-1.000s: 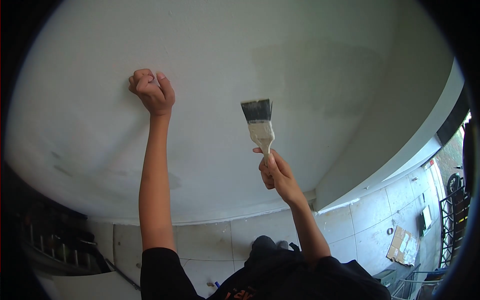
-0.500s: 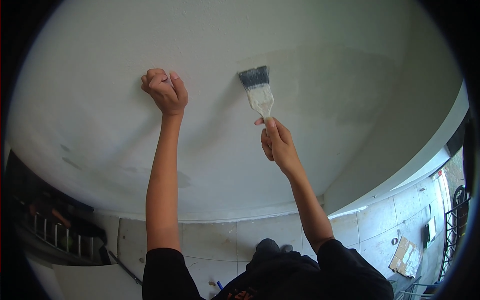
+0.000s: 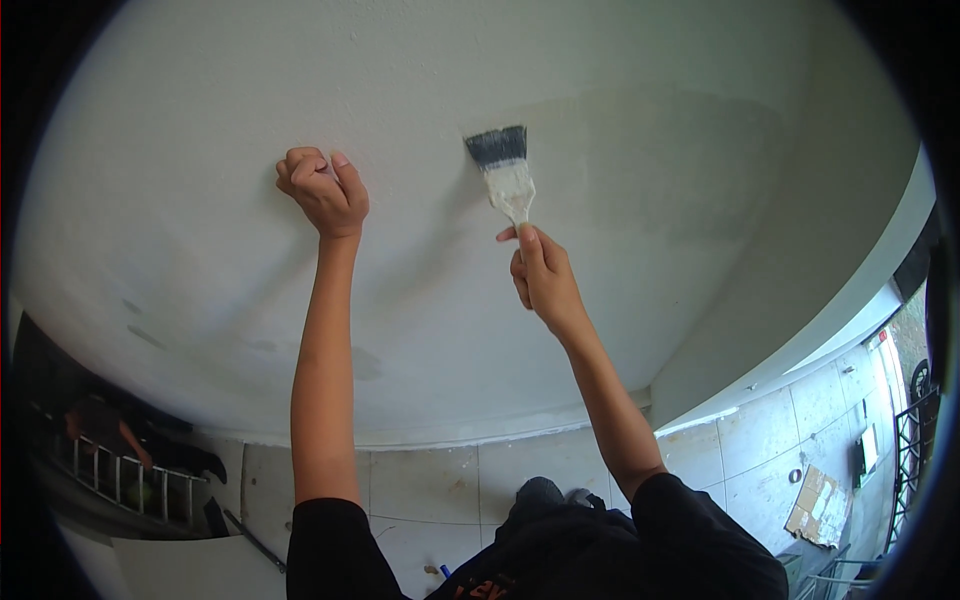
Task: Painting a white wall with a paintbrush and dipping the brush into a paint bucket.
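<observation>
My right hand (image 3: 545,270) grips the handle of a flat paintbrush (image 3: 510,185), its thumb lying along the handle. The brush has dark bristles and a ferrule smeared with whitish paint. Its bristle tips point up at the pale wall (image 3: 420,60), by the left end of a darker, damp-looking patch (image 3: 670,165). To the left, my left hand (image 3: 325,190) is closed in a fist close to the wall. A pale bit shows between its thumb and fingers, too small to make out.
A wall edge (image 3: 800,330) curves along the right. Below lies a tiled floor (image 3: 425,480) with a flattened cardboard piece (image 3: 820,507) at lower right. At lower left are a ladder (image 3: 130,480) and another person (image 3: 105,420) in shadow.
The brush and my right hand have shifted slightly left and up. My left hand has moved a little left and down, still closed.
</observation>
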Motion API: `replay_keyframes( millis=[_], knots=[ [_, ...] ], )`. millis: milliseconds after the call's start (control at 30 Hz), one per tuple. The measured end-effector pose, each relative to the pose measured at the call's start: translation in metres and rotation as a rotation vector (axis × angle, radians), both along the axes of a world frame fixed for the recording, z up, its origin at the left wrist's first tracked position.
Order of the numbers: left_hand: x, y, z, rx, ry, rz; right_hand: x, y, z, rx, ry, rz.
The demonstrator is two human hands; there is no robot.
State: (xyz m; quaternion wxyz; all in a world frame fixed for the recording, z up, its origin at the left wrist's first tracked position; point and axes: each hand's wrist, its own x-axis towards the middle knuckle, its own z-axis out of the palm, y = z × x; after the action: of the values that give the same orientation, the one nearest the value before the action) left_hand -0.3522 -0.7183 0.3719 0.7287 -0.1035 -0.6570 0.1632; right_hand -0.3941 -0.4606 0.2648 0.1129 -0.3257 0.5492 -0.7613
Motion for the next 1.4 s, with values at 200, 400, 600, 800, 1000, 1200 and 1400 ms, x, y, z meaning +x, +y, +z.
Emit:
replay_keyframes(
  millis=[200, 400, 600, 800, 1000, 1200, 1400],
  knots=[
    [0.002, -0.002, 0.001, 0.003, -0.003, 0.013, 0.026, 0.018, -0.018, -0.003, -0.224, 0.135],
    [0.002, -0.002, 0.000, 0.007, 0.000, 0.029, 0.016, 0.014, 0.001, -0.071, -0.096, 0.149],
    [0.001, -0.003, 0.000, 0.005, -0.001, 0.059, 0.013, 0.008, -0.013, -0.081, -0.301, 0.170],
    [0.005, 0.002, 0.002, 0.015, 0.004, 0.042, 0.038, 0.032, -0.029, -0.009, -0.298, -0.017],
    [0.006, 0.001, 0.000, 0.030, -0.024, 0.012, 0.020, 0.052, -0.026, 0.050, 0.313, -0.736],
    [0.000, 0.003, 0.000, 0.022, -0.009, 0.051, 0.001, 0.053, -0.047, 0.234, 0.246, -0.785],
    [0.003, -0.004, 0.002, 0.019, -0.008, 0.049, 0.021, 0.058, -0.054, 0.215, 0.214, -0.777]
  ],
)
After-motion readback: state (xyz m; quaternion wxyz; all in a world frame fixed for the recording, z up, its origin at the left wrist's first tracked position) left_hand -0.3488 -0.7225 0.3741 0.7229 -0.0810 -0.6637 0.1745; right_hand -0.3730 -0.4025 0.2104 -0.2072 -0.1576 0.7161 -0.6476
